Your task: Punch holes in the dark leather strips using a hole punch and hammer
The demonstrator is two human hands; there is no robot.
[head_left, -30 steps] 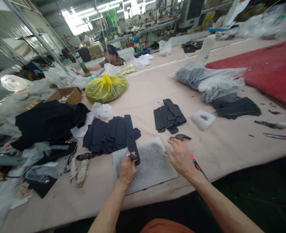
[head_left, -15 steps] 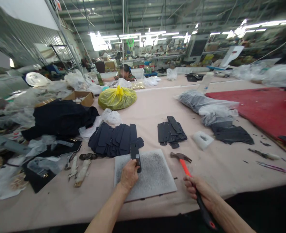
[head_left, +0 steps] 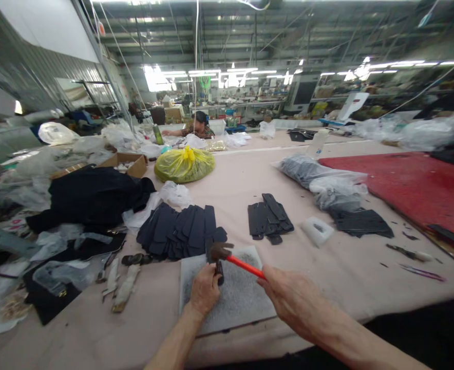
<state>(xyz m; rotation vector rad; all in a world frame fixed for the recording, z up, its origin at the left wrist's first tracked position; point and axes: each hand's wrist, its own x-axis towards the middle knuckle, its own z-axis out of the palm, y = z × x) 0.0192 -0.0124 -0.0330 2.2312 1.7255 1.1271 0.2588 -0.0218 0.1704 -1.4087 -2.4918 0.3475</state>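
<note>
My left hand [head_left: 204, 291] is closed around a short black tool [head_left: 220, 272], which looks like a punch, over a grey speckled board [head_left: 246, 303]. My right hand [head_left: 302, 300] grips a claw hammer [head_left: 246, 265] by its orange handle. The hammer head is just above my left hand, over the black tool; I cannot tell if they touch. A dark strip-shaped piece lies partly behind the hammer head. Beyond the board is a spread stack of dark flat pieces [head_left: 176, 231], and a smaller pile of dark pieces [head_left: 269, 218] is to its right.
A white block [head_left: 317, 231] and pink-handled tweezers [head_left: 423, 273] lie to the right. Old hand tools [head_left: 126, 289] rest at left, near black fabric [head_left: 96, 192]. Farther back are a yellow bag [head_left: 184, 165], a red board [head_left: 415, 177] and another person [head_left: 199, 126].
My right hand has swung the hammer up and left, from beside the board to above my left hand. My left hand keeps its hold on the black tool. The view has tilted slightly upward.
</note>
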